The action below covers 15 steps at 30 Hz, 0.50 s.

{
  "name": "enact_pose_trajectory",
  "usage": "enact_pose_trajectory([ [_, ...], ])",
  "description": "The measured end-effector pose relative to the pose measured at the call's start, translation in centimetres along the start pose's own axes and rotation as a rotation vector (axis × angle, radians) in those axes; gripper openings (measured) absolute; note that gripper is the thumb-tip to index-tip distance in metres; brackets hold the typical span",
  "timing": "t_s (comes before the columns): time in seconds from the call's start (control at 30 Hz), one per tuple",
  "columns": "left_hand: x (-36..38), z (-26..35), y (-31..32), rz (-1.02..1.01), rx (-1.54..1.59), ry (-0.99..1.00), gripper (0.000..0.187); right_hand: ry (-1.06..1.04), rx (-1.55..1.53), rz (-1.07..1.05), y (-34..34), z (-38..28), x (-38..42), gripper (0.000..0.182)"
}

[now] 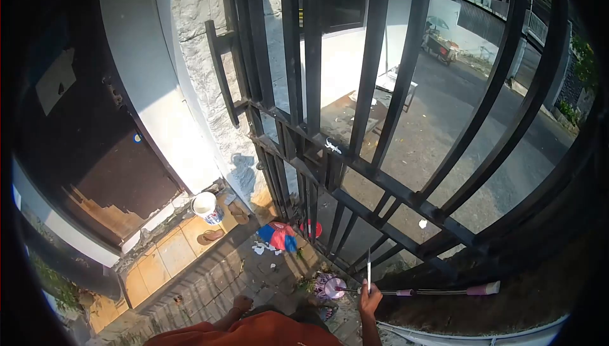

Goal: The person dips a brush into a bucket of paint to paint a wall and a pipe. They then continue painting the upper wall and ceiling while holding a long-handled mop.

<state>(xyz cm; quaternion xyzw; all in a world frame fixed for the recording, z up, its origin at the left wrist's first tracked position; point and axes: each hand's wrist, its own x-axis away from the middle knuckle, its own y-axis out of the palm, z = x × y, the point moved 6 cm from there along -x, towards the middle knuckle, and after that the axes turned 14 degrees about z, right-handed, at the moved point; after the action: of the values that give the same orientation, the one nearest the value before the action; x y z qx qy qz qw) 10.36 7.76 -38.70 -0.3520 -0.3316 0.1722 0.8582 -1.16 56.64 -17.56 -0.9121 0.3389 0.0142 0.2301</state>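
My right hand (370,299) is closed around a slim tool with a white handle (369,275) and a thin dark tip, pointing up toward the gate. Its exact kind is too small to make out. In front of me stands a black metal gate (374,166) of upright bars and crossbars. A white lizard-shaped piece (332,147) is on its crossbar, with another small white patch (423,224) lower right. Low beside my body, my left hand (241,303) has its fingers curled, apart from the gate, with no object visible in it.
A white bucket (205,205) and sandals (210,237) occupy the tiled step (176,254) at left. Red-and-blue cloth (277,236), white scraps and a red container (311,228) lie near the gate's foot. A pole with pinkish ends (444,292) extends right of my hand. Beyond is a street (501,149).
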Motion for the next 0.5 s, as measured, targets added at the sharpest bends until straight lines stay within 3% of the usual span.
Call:
enact_pose_trajectory([
  [0.07,3.1,-0.9,2.4,-0.030,-0.096,0.181,0.030,-0.058,-0.041,-0.005,1.1,-2.1,0.9,0.043],
  [0.1,2.7,-1.9,2.2,-0.022,-0.078,0.185,0.030,0.043,0.045,-0.025,1.9,-1.5,1.6,0.044],
  [0.13,1.7,-3.2,2.6,-0.124,-0.262,0.345,0.029,0.142,0.131,-0.040,2.5,-0.7,2.5,0.045],
  [0.17,1.2,-4.5,3.1,-0.226,-0.447,0.502,0.028,0.073,0.087,-0.017,3.1,0.1,3.6,0.044],
  [0.2,1.2,-5.4,2.9,-0.226,-0.427,0.504,0.028,0.054,0.095,-0.017,3.9,0.6,4.9,0.044],
  [0.27,1.2,-9.3,0.7,-0.085,0.085,-0.013,0.029,0.266,-0.135,0.109,4.4,1.9,8.3,0.044],
  [0.3,1.8,-10.5,0.0,-0.045,0.190,-0.091,0.031,0.225,-0.055,0.047,3.8,0.6,9.6,0.046],
  [0.47,5.2,-16.8,-2.1,0.004,0.287,-0.084,0.029,0.383,-0.114,0.026,3.4,2.5,18.5,0.046],
  [0.5,5.6,-19.1,-2.3,0.036,0.275,-0.044,0.029,0.407,0.050,-0.012,3.2,3.6,20.6,0.046],
])
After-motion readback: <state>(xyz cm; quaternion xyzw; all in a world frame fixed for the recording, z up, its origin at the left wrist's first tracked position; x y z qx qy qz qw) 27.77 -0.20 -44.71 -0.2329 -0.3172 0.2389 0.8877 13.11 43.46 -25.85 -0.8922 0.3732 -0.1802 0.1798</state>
